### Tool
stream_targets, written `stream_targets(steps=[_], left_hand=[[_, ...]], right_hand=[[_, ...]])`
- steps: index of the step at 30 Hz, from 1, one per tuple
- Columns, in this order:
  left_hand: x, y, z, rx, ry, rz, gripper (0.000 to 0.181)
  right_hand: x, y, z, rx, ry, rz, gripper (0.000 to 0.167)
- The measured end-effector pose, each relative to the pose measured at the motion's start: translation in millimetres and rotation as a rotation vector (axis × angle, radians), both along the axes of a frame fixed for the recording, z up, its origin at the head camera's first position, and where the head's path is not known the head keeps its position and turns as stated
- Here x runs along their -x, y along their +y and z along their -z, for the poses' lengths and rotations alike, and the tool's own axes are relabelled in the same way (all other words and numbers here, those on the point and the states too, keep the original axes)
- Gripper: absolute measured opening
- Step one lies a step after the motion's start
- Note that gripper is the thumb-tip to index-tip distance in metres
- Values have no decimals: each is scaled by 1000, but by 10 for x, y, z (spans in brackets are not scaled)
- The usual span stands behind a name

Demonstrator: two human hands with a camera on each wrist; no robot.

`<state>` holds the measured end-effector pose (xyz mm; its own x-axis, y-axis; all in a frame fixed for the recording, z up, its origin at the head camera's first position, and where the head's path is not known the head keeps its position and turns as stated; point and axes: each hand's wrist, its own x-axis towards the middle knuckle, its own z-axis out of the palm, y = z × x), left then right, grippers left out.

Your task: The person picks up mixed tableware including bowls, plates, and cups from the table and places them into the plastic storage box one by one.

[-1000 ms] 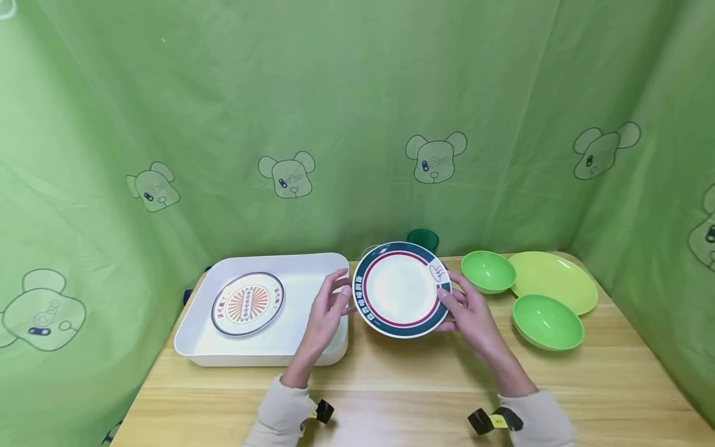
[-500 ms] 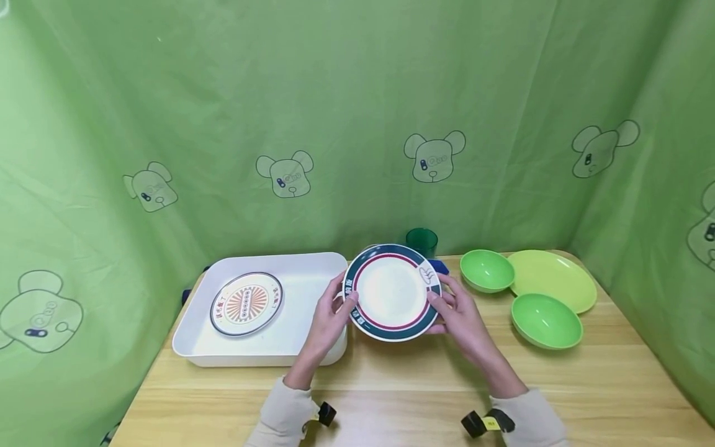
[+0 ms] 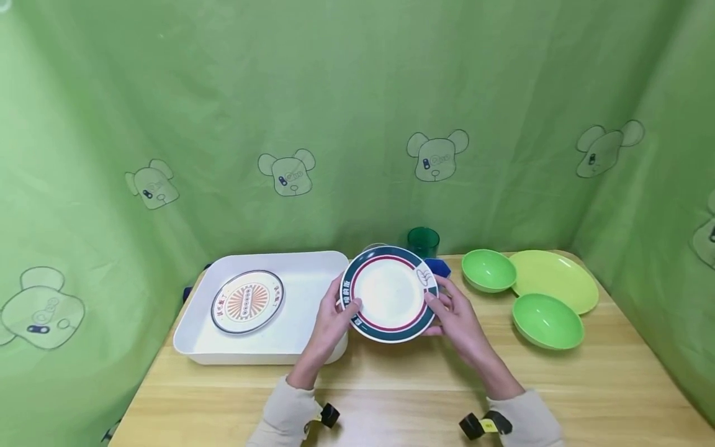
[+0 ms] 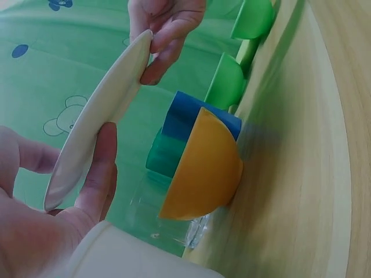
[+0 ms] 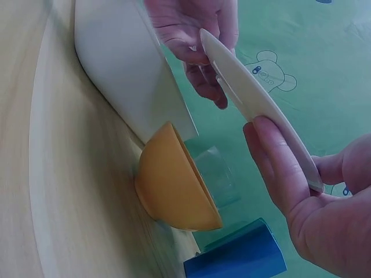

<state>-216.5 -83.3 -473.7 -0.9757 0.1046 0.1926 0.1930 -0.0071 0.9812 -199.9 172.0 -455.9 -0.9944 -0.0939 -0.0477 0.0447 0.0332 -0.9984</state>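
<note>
Since the earliest view, the striped-rim plate has shifted a little toward the white tray, and the left hand has met its edge. Both hands now hold the plate from opposite sides, the left thumb pressed on the rim, the right hand pinching the other side with fingers beneath. The plate is held up off the tabletop, tilted, its face toward the head camera. The likeliest trouble, I would judge, is a slip: the rim looks smooth and each hand has only the edge, so if one let go before the other was firm, the plate could swing down. Beneath and beyond it the wrist views show an orange bowl, a blue cup and something clear, which a dropped or lowered plate might knock. The tray's near wall could also catch the rim if it travelled left too low. Compared with the earliest view, the left thumb lies over the rim instead of short of it, and more blue shows beside the green cup; the patterned plate sits in the tray as before.
</note>
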Motion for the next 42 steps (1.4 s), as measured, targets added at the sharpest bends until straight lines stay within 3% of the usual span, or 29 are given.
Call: stream_targets(steps=[10, 27, 42], left_hand=[[-4, 3, -44, -57, -61, 51, 67], [-8, -40, -80, -102, -111, 60, 65], [-29, -110, -118, -68, -112, 29, 64]], right_hand=[[-28, 24, -7, 7, -12, 14, 59], [33, 44, 8, -23, -26, -56, 59], [22, 104, -23, -38, 3, -113, 64]])
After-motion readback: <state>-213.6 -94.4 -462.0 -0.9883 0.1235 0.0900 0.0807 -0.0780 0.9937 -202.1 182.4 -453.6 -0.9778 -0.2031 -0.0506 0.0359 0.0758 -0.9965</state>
